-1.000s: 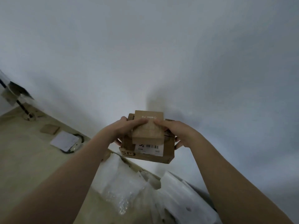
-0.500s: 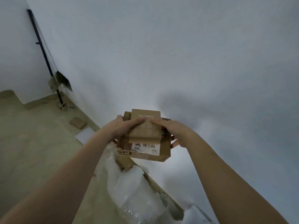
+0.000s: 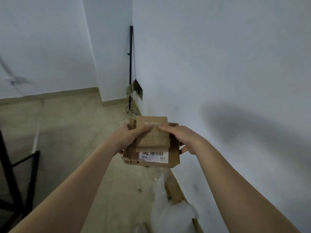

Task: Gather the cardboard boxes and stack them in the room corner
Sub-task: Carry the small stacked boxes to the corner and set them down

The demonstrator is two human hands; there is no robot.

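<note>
Held in the air above the floor (image 3: 70, 132) near the right wall, a small cardboard box (image 3: 152, 132) rides on a larger labelled box (image 3: 151, 158), both clamped between the left hand (image 3: 129, 138) and right hand (image 3: 183, 140).

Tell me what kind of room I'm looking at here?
Likely a bare, unfurnished indoor room, perhaps mid move-in: plain white walls, a beige tiled floor, and loose plastic wrap and cardboard scraps along the wall base.
</note>
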